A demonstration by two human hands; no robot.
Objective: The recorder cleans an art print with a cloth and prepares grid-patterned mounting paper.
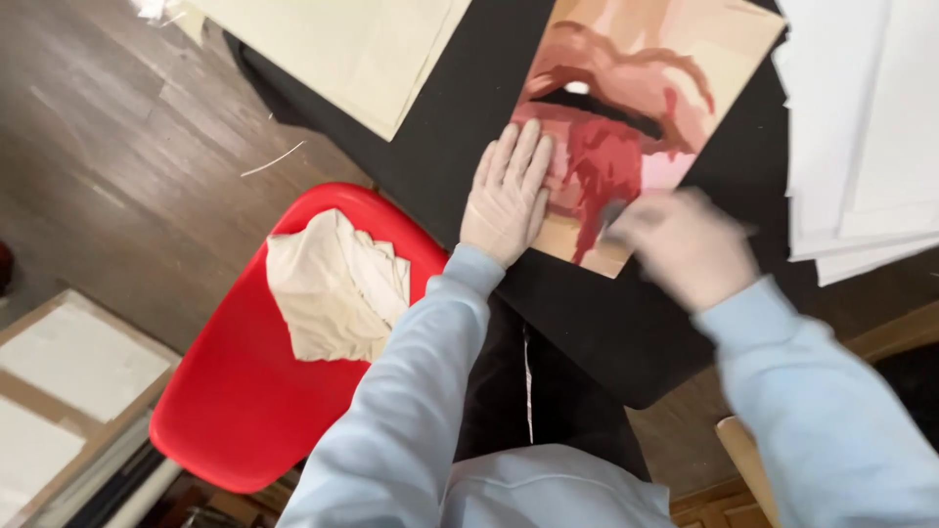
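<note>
A small dark object, too blurred to be identified, appears to be pinched in the fingers of the gloved right hand (685,244), which is smeared by motion at the lower right corner of a painted panel (636,117); whether the grasp is truly closed cannot be told. The gloved left hand (509,191) is laid flat and open on the panel's lower left part, fingers together and pointing up the picture, nothing being grasped. The panel is painted with a large close-up of parted lips in reds, pinks and tans, and it is laid on a black cloth (469,108) covering a work surface. Both arms are clothed in pale blue sleeves (411,391). To the right of the panel, a stack of white sheets (861,127) is seen at the edge of the view. Beyond the panel's upper left, a cream-coloured board (342,49) is laid on the same cloth. Below and left of the left hand, a red chair (235,411) is seen with a crumpled beige rag (333,288) resting on its seat. A dark wooden floor (117,147) is visible beneath.
</note>
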